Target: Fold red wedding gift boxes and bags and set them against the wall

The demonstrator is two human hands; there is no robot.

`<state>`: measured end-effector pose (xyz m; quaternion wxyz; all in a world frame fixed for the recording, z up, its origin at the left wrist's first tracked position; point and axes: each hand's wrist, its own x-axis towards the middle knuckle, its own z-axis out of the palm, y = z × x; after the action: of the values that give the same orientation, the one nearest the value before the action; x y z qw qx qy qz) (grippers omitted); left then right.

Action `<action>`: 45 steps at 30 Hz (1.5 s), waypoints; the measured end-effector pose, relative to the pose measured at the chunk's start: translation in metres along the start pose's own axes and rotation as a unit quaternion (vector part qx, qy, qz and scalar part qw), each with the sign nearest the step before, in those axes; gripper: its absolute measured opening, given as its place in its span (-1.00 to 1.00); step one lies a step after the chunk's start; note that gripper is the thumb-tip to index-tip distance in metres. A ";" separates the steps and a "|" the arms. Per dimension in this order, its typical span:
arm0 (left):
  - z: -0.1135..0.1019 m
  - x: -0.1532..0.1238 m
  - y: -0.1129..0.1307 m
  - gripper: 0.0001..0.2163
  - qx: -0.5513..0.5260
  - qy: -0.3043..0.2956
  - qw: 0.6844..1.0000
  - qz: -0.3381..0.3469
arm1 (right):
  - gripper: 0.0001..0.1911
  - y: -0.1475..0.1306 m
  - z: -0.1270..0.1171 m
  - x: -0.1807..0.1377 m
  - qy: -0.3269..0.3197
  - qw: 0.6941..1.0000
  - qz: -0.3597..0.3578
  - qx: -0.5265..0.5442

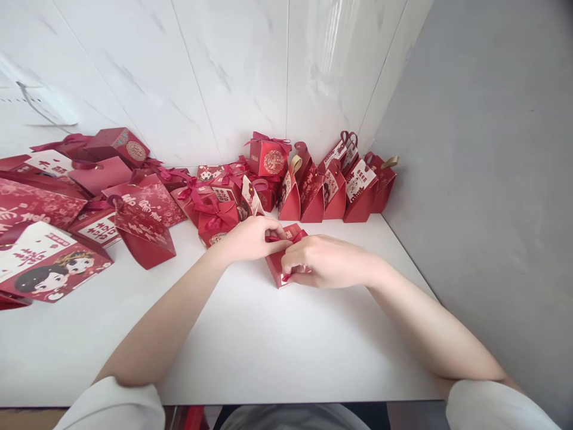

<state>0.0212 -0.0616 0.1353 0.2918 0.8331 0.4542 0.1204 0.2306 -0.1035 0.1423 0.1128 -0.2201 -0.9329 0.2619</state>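
Before clustered gift boxes (pixel 270 159), the left hand (pixel 256 238) and right hand (pixel 326 261) pinch ribbon (pixel 299 236) on a red box (pixel 275 265) they partly hide.

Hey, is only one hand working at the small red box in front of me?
No, the left hand and the right hand are both at the small red box.

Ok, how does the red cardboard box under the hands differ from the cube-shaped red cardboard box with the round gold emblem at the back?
The red cardboard box under the hands lies on the white tabletop; the cube-shaped red cardboard box sits on another red box.
The left hand and right hand partly cover the first; the cube-shaped one is untouched.
Both are red with dark-red ribbon.
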 end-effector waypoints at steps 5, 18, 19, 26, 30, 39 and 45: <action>0.007 0.001 0.001 -0.77 0.055 0.037 0.998 0.005 | -0.81 -0.018 0.001 -0.002 -0.047 0.999 0.017 -0.018; -0.006 -0.005 -0.025 0.11 0.024 -0.126 0.992 0.016 | -0.31 0.007 -0.038 -0.041 0.064 0.980 0.186 -0.036; -0.005 -0.004 -0.025 0.09 0.015 -0.146 0.989 0.009 | -0.18 0.011 -0.038 -0.040 0.055 0.981 0.185 -0.022; 0.017 0.012 -0.034 -0.04 -0.065 0.019 0.997 0.036 | 0.18 0.016 -0.022 -0.026 0.014 0.983 0.179 0.034; 0.047 0.028 -0.057 -0.05 -0.156 0.119 0.966 0.166 | 0.06 0.043 -0.011 -0.023 0.082 0.969 0.228 0.051; 0.079 0.038 -0.107 0.21 -0.341 0.074 0.917 0.192 | 0.19 0.116 0.068 -0.010 0.270 0.901 0.082 0.329; 0.063 0.031 -0.108 0.21 -0.179 0.020 0.980 0.088 | 0.16 0.138 0.079 -0.016 0.239 0.909 0.100 0.326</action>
<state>-0.0066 -0.0146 0.0182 0.4155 0.8012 0.3563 0.2417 0.2675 -0.0397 0.0000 0.3715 -0.3189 -0.7136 0.5011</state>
